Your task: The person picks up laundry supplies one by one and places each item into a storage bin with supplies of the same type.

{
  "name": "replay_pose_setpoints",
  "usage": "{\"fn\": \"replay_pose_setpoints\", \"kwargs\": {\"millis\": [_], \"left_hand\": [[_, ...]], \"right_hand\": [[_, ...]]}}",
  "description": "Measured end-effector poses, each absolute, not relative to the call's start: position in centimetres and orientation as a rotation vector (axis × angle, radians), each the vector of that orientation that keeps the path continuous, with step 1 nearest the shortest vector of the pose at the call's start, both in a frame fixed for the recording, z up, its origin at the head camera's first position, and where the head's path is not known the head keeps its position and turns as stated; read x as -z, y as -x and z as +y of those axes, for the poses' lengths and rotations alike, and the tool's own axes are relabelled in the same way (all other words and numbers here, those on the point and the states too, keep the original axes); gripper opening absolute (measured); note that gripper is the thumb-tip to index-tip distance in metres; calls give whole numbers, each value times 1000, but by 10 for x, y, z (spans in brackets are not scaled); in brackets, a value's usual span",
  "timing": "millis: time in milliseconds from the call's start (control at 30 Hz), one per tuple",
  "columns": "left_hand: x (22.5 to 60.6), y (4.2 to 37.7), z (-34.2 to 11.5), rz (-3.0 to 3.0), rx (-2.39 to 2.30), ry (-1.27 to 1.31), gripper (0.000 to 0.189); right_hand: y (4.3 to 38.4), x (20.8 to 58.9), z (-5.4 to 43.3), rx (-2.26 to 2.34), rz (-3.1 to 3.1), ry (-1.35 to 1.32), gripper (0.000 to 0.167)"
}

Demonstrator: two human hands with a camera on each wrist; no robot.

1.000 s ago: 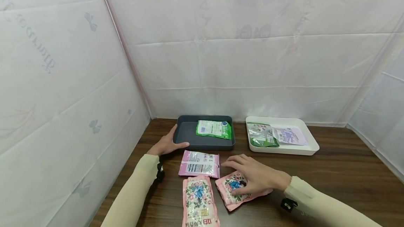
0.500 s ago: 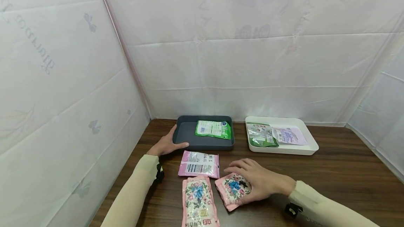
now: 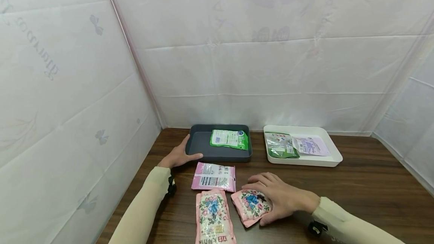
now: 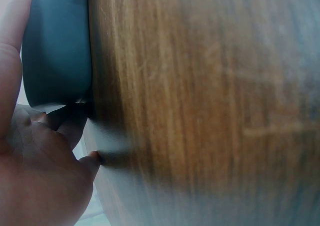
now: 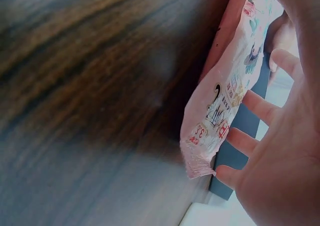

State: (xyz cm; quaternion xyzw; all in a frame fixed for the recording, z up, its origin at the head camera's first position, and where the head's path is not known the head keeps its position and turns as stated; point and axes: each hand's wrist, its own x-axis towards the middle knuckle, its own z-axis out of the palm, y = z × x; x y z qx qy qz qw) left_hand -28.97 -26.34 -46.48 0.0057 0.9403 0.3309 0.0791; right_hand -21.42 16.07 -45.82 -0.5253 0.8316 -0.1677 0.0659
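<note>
My left hand [image 3: 178, 155] holds the front left corner of a dark grey tray [image 3: 200, 147], thumb along its front wall and fingers round the left side. In the left wrist view the tray's rounded corner [image 4: 57, 60] sits between thumb and fingers. My right hand [image 3: 283, 197] grips a pink floral detergent pouch [image 3: 249, 204] lying on the table, thumb at its near edge and fingers along its far edge. The right wrist view shows several fingertips against the pouch's side [image 5: 220, 108]. The palm hides the pouch's right part in the head view.
Left of that pouch lies a matching pink pouch [image 3: 214, 215], and behind it a pink-purple packet [image 3: 214, 176]. A green packet [image 3: 229, 139] lies in the grey tray. The white tray [image 3: 305, 162] at right holds a green packet [image 3: 281, 145] and a lilac packet [image 3: 311, 146].
My right hand has drawn slightly right and toward me, from over the pouch to round its edges, uncovering more of its printed figure. The left hand and tray have stayed put.
</note>
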Motion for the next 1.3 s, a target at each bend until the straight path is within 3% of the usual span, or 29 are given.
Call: {"fn": "replay_pose_setpoints", "kwargs": {"millis": [1300], "left_hand": [[464, 288, -263, 2804, -993, 1, 127]], "right_hand": [[218, 465, 164, 442, 2469, 1574, 94]]}}
